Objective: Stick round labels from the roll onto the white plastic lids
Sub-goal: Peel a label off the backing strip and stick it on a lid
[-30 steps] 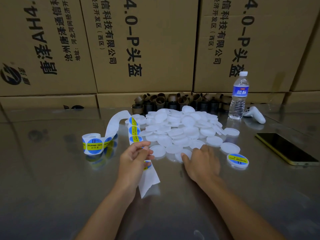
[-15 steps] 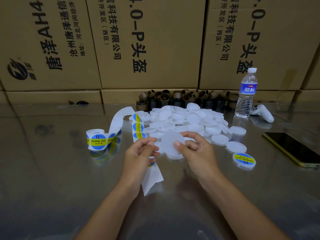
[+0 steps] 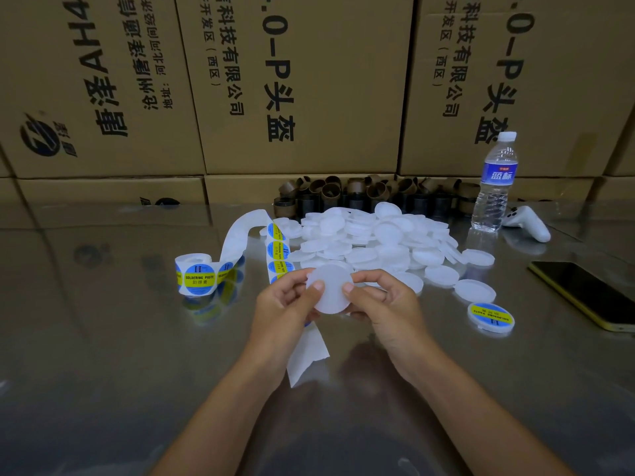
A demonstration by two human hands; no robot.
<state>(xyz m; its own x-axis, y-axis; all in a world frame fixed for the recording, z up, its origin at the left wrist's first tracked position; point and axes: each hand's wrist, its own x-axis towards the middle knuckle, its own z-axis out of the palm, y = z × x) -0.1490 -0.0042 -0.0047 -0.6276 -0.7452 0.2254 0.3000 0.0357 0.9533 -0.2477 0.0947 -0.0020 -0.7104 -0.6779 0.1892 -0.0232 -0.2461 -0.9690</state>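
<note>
Head view, lower centre: the left hand (image 3: pixel 288 310) and right hand (image 3: pixel 385 304) together pinch one round white plastic lid (image 3: pixel 330 290) by its rim, thumbs on its plain face and fingers curled behind, above the reflective grey metal table (image 3: pixel 103 355). Beneath the left wrist lies a white paper backing strip (image 3: pixel 305 355), which loops up left to the blue-and-yellow round-label roll (image 3: pixel 197 274). At right lie one labelled white lid (image 3: pixel 491 317) and a yellow-edged black phone (image 3: pixel 584 293). Just beyond the hands spreads a heap of white plastic lids (image 3: pixel 371 238). Farther back stand brown cardboard tube cores (image 3: pixel 343 194), a capped clear plastic bottle (image 3: pixel 494 187) holding clear liquid, a white game controller (image 3: pixel 527 223), and closed brown cardboard boxes (image 3: pixel 302 80).
</note>
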